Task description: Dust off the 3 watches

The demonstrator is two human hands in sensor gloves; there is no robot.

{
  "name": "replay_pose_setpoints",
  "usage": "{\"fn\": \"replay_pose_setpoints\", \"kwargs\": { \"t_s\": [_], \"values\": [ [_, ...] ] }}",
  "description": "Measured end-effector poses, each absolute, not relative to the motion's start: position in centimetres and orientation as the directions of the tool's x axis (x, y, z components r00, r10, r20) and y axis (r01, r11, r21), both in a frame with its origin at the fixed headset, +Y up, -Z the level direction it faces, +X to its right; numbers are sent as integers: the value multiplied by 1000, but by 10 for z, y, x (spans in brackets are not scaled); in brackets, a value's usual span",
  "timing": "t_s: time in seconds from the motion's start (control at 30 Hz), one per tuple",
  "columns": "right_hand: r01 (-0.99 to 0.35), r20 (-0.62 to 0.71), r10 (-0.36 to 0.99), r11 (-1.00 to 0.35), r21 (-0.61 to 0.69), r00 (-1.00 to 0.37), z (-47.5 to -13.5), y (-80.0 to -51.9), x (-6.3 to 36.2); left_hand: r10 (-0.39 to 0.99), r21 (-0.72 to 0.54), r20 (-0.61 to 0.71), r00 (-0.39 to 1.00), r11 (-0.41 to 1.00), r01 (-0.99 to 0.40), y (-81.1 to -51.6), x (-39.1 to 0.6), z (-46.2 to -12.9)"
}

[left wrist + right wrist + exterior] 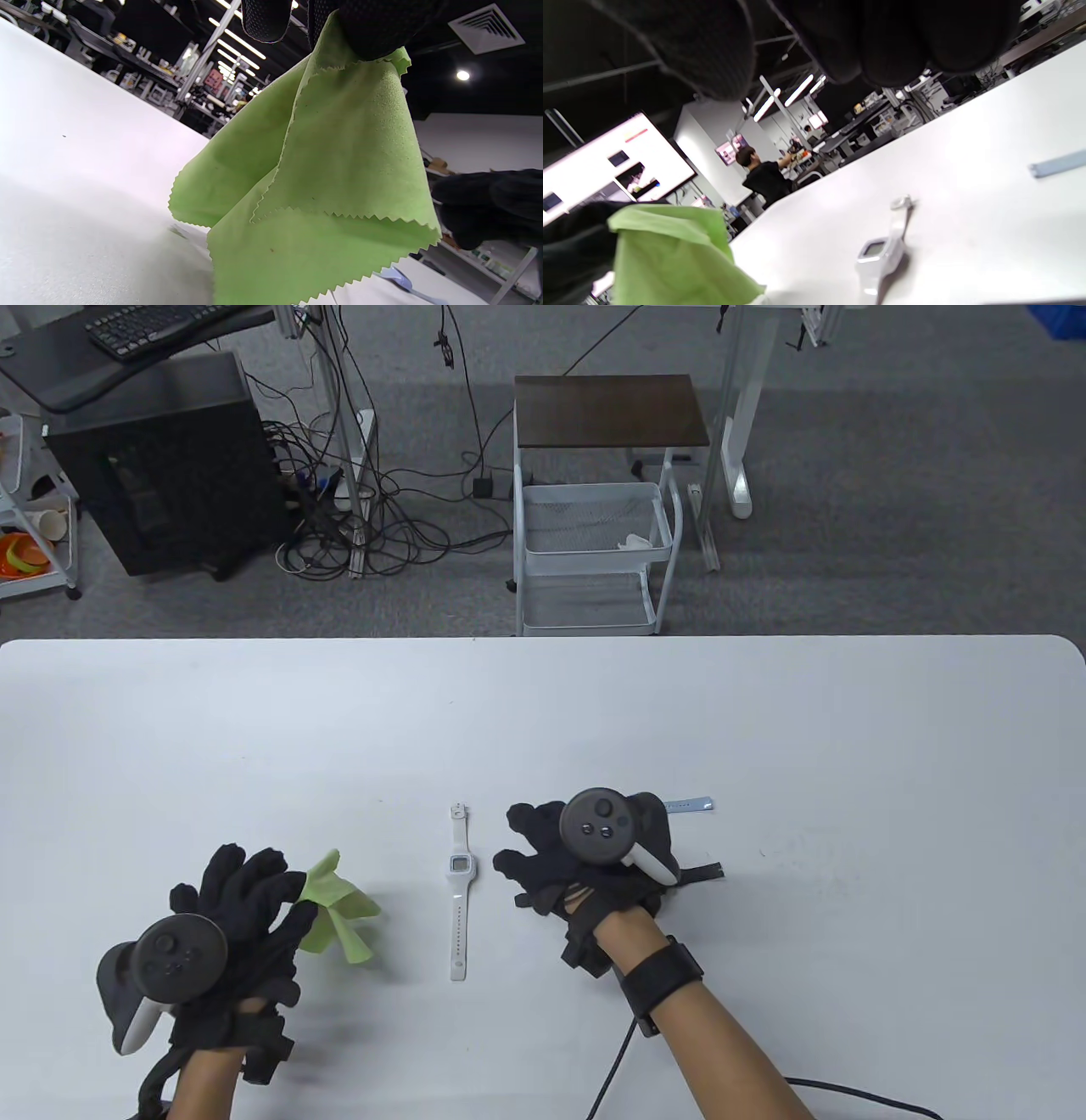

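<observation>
Table view: high, looks down and forward over the white worktop (764, 712); both wrist views sit low, near the surface, tilted upward; left one close behind the green pinked-edge cloth (322, 182); right one shares cloth and the white digital wristwatch (882, 254).

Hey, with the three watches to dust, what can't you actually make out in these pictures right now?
- Pale blue strap: table view, the right hand covers all but its end; the watch face is hidden.
- Third watch: not visible in any view; it may be under the right hand.
- White watch display: too small to read in every view.
- Left hand fingers pinching the green cloth: left wrist view, cut off by the top edge.
</observation>
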State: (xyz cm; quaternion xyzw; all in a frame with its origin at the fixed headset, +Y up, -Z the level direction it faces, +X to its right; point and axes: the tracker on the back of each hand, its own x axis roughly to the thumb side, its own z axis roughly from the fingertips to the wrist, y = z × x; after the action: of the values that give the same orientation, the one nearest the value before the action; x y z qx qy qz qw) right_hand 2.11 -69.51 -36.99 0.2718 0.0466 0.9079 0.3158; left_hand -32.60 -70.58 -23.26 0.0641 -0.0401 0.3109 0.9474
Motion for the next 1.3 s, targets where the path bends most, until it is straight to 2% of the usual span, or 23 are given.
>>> {"fn": "replay_pose_setpoints", "kwargs": {
  "t_s": [0.33,0.5,0.63,0.8,1.03,1.13,1.3],
  "values": [
    [-476,351,565,-822,311,-746,-422,-711,-25,598,114,119,793,785,-609,-706,-329,-232],
    [-404,343,493,-864,299,-800,-439,-723,-41,598,108,119,793,786,-609,-706,-329,-233],
    [-379,334,470,-874,303,-817,-448,-731,-54,601,117,111,791,783,-611,-706,-332,-233],
    [-267,322,371,-908,324,-871,-459,-750,-65,604,121,101,791,781,-612,-706,-334,-233],
    [-195,291,313,-908,371,-904,-471,-777,-69,597,110,93,797,789,-605,-707,-334,-234],
    [-142,305,263,-919,367,-915,-471,-783,-72,597,103,93,796,790,-605,-707,-333,-235],
    [-140,310,260,-923,359,-915,-471,-784,-73,596,91,99,797,792,-604,-709,-331,-236]
  ]
}}
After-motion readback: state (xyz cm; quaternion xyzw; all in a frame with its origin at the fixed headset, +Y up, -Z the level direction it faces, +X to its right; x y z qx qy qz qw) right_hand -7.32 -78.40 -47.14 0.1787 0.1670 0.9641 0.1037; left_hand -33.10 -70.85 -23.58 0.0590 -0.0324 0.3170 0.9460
